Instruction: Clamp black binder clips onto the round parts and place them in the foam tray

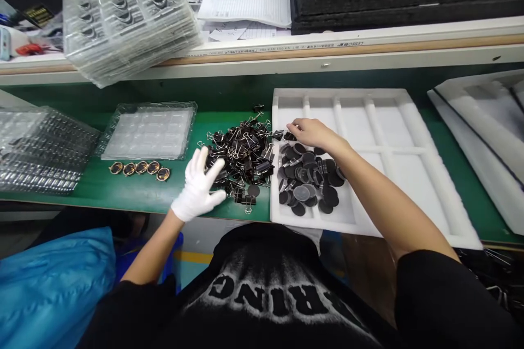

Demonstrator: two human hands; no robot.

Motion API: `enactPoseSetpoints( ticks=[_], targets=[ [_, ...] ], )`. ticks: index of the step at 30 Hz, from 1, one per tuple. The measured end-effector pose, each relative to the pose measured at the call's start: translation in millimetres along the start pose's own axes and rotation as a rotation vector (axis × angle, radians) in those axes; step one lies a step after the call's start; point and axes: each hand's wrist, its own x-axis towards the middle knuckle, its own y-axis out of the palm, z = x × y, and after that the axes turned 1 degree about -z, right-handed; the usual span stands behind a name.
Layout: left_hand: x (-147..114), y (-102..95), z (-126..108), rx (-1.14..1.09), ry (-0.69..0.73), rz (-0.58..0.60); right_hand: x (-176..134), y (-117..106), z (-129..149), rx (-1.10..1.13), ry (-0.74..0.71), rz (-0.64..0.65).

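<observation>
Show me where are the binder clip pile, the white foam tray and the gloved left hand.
binder clip pile point(241, 155), head view, middle of the heap.
white foam tray point(413, 169), head view, bare compartment floor.
gloved left hand point(198, 188), head view, back of the glove.

binder clips point(241, 155): black, heaped on green bench | round discs point(305, 185): dark, piled in foam tray

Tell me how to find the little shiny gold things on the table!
Start at the green table and find the white-gloved left hand. Left of it, below a flat clear plastic tray, five small ovals lie in a row. They have shiny gold rims, unlike the black clips piled on the hand's other side.
</observation>
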Motion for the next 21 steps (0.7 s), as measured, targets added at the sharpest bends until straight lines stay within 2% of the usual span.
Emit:
enactPoseSetpoints(
  ticks=[2, 5, 10, 15, 16, 18, 19, 21],
  targets=[
    [-11.5, 10.0, -16.4, 0.056, 0.012, -0.031, -2.8, 6.7, 2.2, 0.006, 0.008, -0.028],
    [-9.7, 22.0, -30.0, 0.138, 0.010, -0.070, -6.3, 14.2, 6.4, 0.038, 0.011, -0.078],
    [12.5, 38.3, -19.7, 0.186, -0.022, -0.186, -2.8, 13.5, 1.0, 0.133, 0.020, -0.201],
    [-1.3, 41.4, -13.3, 0.162, 0.023, -0.316, -13.4, 3.4, -0.5, 0.201, 0.022, -0.364],
    [-7.0, 40.3, -15.4, 0.150, 0.036, -0.310, -19.6, 0.6, 3.9, 0.221, -0.007, -0.407],
    [-15.6, 37.8, -22.5, 0.117, 0.060, -0.219, -35.0, -3.5, 18.8, 0.282, -0.151, -0.453],
    [-17.4, 36.7, -26.9, 0.100, 0.066, -0.141, -43.2, -4.1, 28.9, 0.314, -0.267, -0.428],
    [-15.3, 35.8, -34.9, 0.081, 0.054, 0.011, -58.3, -0.2, 52.0, 0.330, -0.508, -0.294]
  ],
)
